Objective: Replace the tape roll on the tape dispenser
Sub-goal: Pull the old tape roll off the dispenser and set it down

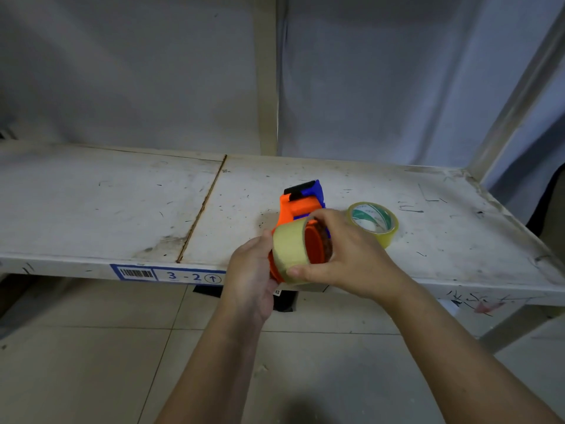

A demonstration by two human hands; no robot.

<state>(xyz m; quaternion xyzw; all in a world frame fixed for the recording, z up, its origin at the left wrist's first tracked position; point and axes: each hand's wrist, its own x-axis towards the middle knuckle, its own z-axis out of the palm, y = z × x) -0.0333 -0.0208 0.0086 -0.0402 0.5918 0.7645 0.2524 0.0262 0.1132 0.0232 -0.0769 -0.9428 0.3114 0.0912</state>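
An orange and blue tape dispenser (298, 206) is held over the front edge of the white shelf (122, 209). My left hand (250, 276) grips its lower end from below. A thin yellowish tape roll (287, 247) sits around the dispenser's orange hub, and my right hand (342, 252) is closed on that roll, thumb at its bottom and fingers over its top. Behind my right hand, a second, thicker yellowish roll (374, 223) with a green-printed core lies on the shelf.
The shelf's front edge carries a blue label reading 3-2 (171, 274). A seam (201, 209) runs across the shelf left of the dispenser. Metal uprights (266, 78) stand behind and at the right. Tiled floor (91, 362) lies below.
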